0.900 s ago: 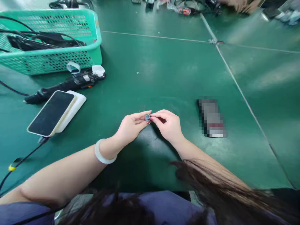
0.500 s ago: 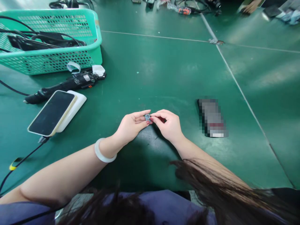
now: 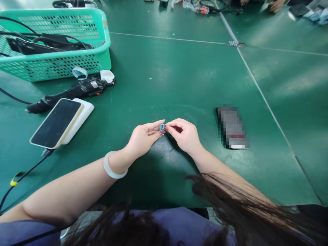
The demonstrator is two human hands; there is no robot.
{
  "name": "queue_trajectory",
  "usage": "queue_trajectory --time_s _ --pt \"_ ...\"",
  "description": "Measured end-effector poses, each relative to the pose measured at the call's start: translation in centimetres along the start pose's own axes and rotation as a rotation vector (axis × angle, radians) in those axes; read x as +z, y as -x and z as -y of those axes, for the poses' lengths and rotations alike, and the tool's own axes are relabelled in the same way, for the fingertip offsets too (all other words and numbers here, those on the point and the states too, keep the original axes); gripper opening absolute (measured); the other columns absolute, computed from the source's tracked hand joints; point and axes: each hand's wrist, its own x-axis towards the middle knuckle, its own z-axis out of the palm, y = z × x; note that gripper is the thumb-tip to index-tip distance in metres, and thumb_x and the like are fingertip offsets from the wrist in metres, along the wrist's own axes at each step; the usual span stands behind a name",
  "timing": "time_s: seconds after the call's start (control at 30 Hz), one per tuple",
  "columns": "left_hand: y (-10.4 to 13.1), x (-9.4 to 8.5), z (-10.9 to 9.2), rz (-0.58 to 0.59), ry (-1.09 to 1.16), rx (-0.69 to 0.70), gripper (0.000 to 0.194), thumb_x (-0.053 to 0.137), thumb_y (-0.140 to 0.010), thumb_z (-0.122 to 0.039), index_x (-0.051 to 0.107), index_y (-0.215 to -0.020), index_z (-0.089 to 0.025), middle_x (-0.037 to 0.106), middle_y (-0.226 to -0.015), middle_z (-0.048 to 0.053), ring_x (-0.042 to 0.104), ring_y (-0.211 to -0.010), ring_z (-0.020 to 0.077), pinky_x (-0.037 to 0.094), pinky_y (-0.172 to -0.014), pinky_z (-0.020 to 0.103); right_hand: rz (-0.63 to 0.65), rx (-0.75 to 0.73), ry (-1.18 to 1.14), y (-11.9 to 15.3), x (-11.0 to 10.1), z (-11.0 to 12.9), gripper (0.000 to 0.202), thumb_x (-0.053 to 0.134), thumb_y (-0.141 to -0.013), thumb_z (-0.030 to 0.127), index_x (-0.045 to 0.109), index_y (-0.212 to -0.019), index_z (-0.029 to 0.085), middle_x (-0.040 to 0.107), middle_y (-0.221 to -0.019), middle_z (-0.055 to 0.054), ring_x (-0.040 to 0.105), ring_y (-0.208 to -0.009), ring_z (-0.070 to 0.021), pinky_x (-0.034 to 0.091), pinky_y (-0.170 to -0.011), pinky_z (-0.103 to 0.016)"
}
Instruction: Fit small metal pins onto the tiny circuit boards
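Blue-grey and blocky, the small part [image 3: 162,127] is marked with dark spots and paler raised details, too fine to be made out, and its visible face is roughly square. It is held above the desk [image 3: 179,78], between the two hands. By the left hand [image 3: 142,138] it is gripped from the side, the thumb set below and the fingers stretched along above, parted only by its width. By the right hand [image 3: 186,136] its right edge is pinched, thumb and forefinger nearly closed together. No brand can be read: a pale label is carried by the black tool [image 3: 84,89], its print too small, and the dark object [image 3: 232,128] on the right is blurred into squares, with a pale strip at its near end. One part, one tool, one dark object, one phone [image 3: 57,123], one white slab [image 3: 83,109] beneath it and one green basket [image 3: 64,54] can be counted; the black cables [image 3: 77,40] in the basket are too tangled to be numbered. One white bracelet [image 3: 109,167] is worn on the left wrist.
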Motion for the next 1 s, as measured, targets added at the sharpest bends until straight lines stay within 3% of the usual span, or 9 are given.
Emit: queue_trajectory --time_s 0.17,0.4,0.7,1.0 --pt "0.02 -0.09 -0.01 0.006 -0.043 0.006 0.044 0.068 -0.078 -0.022 0.063 -0.122 -0.016 0.073 -0.11 0.005 0.068 -0.105 0.0187 0.05 -0.101 0.029 0.05 0.009 -0.036 -0.09 -0.31 -0.08 0.009 0.065 -0.08 0.024 0.072 -0.075 0.021 0.069 -0.078 -0.001 0.061 -0.072 -0.0134 0.048 -0.066 -0.027" --pt "0.02 -0.15 0.07 -0.004 -0.047 0.0 0.047 0.069 -0.077 -0.023 0.062 -0.123 -0.016 0.072 -0.111 0.006 0.067 -0.106 0.0191 0.05 -0.101 0.03 -0.001 0.004 0.024 0.33 -0.17 0.28 0.007 0.066 -0.079 0.024 0.071 -0.077 0.02 0.067 -0.075 -0.001 0.054 -0.061 -0.0112 0.044 -0.056 -0.026" --pt "0.05 -0.1 -0.06 -0.015 -0.008 -0.011 0.048 0.072 -0.074 -0.028 0.064 -0.12 -0.017 0.074 -0.108 0.006 0.068 -0.105 0.0207 0.049 -0.103 0.035 -0.004 -0.019 0.057 0.3 -0.11 0.64 0.007 0.064 -0.079 0.023 0.07 -0.077 0.02 0.065 -0.073 -0.001 0.052 -0.059 -0.011 0.045 -0.056 -0.026" --pt "-0.09 -0.05 -0.39 -0.011 0.044 -0.02 0.034 0.073 -0.074 -0.025 0.069 -0.105 -0.014 0.076 -0.088 0.008 0.073 -0.081 0.0186 0.058 -0.084 0.034 0.047 0.049 -0.012 0.23 -0.1 0.4 0.009 0.067 -0.078 0.027 0.071 -0.075 0.019 0.067 -0.073 -0.001 0.055 -0.061 -0.0116 0.045 -0.057 -0.026"
